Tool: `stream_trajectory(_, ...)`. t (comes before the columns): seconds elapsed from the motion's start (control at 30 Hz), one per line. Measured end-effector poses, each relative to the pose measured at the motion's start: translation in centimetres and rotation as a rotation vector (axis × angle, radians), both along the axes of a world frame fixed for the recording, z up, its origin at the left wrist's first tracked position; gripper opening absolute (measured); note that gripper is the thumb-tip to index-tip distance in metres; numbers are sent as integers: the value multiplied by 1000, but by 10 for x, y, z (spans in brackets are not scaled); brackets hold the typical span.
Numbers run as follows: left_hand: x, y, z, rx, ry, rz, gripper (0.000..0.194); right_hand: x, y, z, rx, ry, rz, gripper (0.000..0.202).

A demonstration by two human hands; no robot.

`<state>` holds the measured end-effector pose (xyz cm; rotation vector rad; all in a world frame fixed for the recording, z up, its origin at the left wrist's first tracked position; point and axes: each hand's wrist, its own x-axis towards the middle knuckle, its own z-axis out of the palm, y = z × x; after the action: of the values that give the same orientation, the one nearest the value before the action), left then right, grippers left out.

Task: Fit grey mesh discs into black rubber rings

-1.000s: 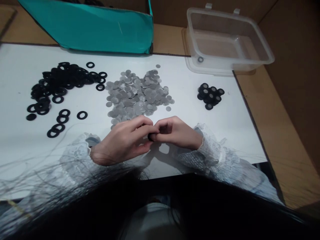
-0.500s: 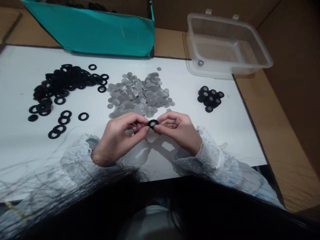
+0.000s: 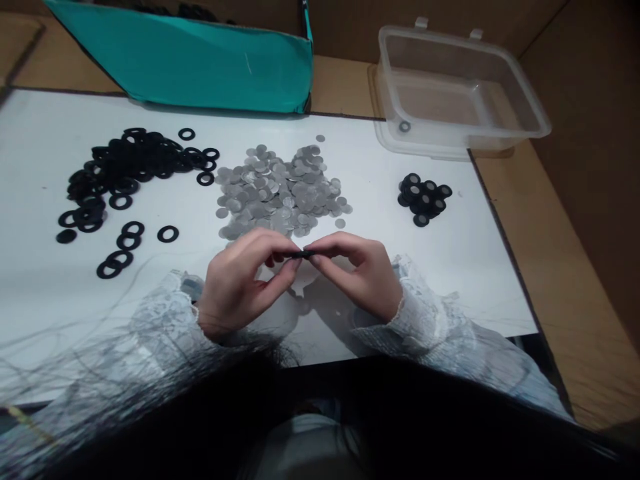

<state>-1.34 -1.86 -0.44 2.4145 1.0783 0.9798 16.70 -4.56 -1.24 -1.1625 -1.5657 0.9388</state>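
Between both hands is a black ring (image 3: 303, 254), seen almost edge-on, so its centre is hidden. My left hand (image 3: 249, 277) pinches its left side between thumb and fingers. On the right side my right hand (image 3: 357, 270) grips it the same way, fingertips closed. Just beyond the hands lies a heap of small silver-grey discs (image 3: 285, 193). Off to the left a pile of black rings (image 3: 140, 157) spreads over the white board, with a single ring (image 3: 168, 234) nearer me. At right sits a small stack of black rings with grey centres (image 3: 424, 199).
A teal box (image 3: 215, 73) with dark pieces inside stands at the back left. A clear plastic container (image 3: 500, 137) rests at the back right, one ring (image 3: 405, 127) showing by its near left corner. Brown cardboard (image 3: 565, 280) borders the white board (image 3: 470, 280).
The black ring has tilted from face-up, with a grey centre showing, to nearly edge-on. Both hands keep their pinch on it and sit slightly lower in view.
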Motion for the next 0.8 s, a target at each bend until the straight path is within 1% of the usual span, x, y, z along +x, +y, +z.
stream_trajectory(0.13, -5, -2, -4, 180, 49, -29, 10, 0, -2, -3, 365, -165, -25, 11)
stream_trajectory(0.2, -7, -2, -5, 249, 49, -28, 14, 1, -2, -4, 474, -194, -38, 13)
stream_trajectory(0.23, -7, -2, -6, 274, 38, -27, 17, 1, -3, -4, 504, -200, -37, 13)
stream_trajectory(0.33, -9, -1, -5, 298, -4, -67, 22, 2, -4, -4, 541, -202, 4, 14)
stream_trajectory(0.43, -12, 0, -3, 282, -18, -117, 23, 4, -5, -3, 542, -213, 35, 15)
stream_trajectory(0.5, -15, 0, -2, 271, -7, -124, 23, 4, -6, -2, 544, -236, 34, 15)
stream_trajectory(0.63, -19, -2, -4, 277, 38, -126, 15, 5, -7, 1, 536, -264, 14, 14)
stream_trajectory(0.8, -16, -8, -1, 248, 24, -97, 14, 6, -8, 4, 628, -349, -2, 11)
